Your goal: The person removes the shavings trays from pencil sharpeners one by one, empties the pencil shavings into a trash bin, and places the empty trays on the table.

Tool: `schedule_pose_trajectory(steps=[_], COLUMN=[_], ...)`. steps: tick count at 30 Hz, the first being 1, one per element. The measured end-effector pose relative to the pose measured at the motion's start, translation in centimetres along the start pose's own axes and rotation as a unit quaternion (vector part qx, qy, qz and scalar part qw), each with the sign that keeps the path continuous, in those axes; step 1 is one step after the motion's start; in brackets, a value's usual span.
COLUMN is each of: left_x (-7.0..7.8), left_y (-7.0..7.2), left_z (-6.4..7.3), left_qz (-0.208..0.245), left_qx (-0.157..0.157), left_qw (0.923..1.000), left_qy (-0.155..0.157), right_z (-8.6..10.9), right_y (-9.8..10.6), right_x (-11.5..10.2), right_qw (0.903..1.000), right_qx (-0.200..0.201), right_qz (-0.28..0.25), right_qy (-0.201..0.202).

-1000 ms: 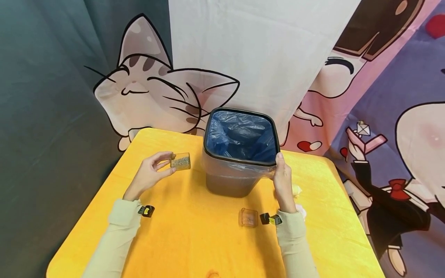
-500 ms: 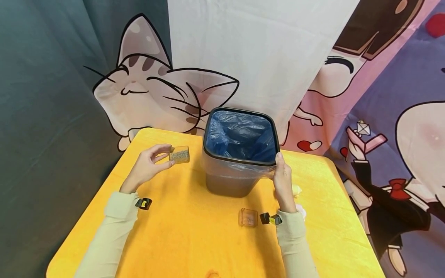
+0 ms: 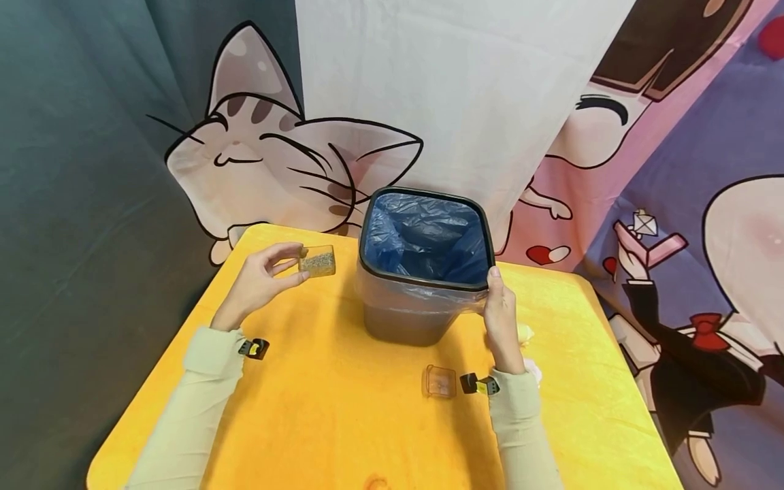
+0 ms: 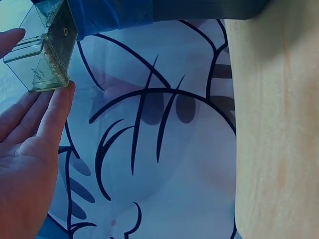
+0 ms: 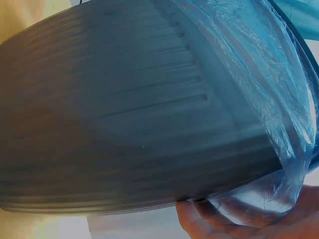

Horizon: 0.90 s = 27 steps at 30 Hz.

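My left hand (image 3: 254,284) pinches a small clear plastic box (image 3: 318,261) between thumb and fingers, above the table left of the trash can. Grey-green grainy stuff partly fills the box; in the left wrist view the box (image 4: 45,55) looks tilted, with the thumb on one side and fingertips on the other. My right hand (image 3: 501,318) grips the front right corner of the trash can (image 3: 407,323), thumb at its black rim. A blue bag (image 3: 422,224) lines the can and folds over the rim. In the right wrist view, fingers touch the can's dark wall (image 5: 139,134).
A small clear square plastic piece (image 3: 440,382) lies on the yellow-covered table (image 3: 343,422), in front of the can. Beyond my right wrist, partly hidden, are a pale yellow thing (image 3: 525,333) and a whitish crumpled thing (image 3: 533,371). Printed curtains (image 3: 447,88) hang behind the table.
My left hand has moved the clear box a little farther from me, toward the back of the table. My right hand keeps its hold on the can, which stays in place.
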State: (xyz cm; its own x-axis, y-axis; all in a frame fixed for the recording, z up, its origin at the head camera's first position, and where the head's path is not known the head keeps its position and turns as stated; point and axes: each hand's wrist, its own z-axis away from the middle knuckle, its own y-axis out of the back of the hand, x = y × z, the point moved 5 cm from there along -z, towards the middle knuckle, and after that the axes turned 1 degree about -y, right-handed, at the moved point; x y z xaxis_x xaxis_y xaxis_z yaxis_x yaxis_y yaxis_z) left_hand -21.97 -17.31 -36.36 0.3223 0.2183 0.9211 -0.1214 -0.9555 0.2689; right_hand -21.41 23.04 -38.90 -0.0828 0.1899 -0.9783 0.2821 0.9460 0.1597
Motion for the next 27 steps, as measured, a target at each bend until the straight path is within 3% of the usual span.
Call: schedule_pose_trajectory(steps=[5, 10, 13, 17, 21, 27], left_x=[-0.8, 1.7, 3.4, 4.6, 4.6, 3.3], left_y=[0.5, 0.4, 0.5, 0.5, 0.5, 0.6], left_z=[-0.6, -1.3, -1.6, -2.0, -2.5, -3.7], left_qz=[-0.004, 0.015, 0.001, -0.024, -0.032, -0.028], left_qx=[0.004, -0.002, -0.001, 0.001, -0.002, -0.001], left_qw=[0.9999, 0.9998, 0.9999, 0.9995, 0.9993, 0.999], left_qy=[-0.009, -0.01, -0.014, -0.018, -0.018, -0.033], right_z=[0.0, 0.1, 0.1, 0.1, 0.1, 0.1], right_y=[-0.1, 0.0, 0.0, -0.1, 0.1, 0.1], right_x=[-0.2, -0.2, -0.2, -0.2, -0.1, -0.2], right_qw=[0.9999, 1.0, 0.9999, 0.9997, 0.9998, 0.9997], right_qx=[-0.004, -0.006, -0.009, -0.02, -0.015, -0.022], right_qz=[-0.013, -0.005, -0.004, -0.006, 0.008, 0.011], right_qy=[-0.003, -0.004, -0.008, -0.014, -0.011, -0.005])
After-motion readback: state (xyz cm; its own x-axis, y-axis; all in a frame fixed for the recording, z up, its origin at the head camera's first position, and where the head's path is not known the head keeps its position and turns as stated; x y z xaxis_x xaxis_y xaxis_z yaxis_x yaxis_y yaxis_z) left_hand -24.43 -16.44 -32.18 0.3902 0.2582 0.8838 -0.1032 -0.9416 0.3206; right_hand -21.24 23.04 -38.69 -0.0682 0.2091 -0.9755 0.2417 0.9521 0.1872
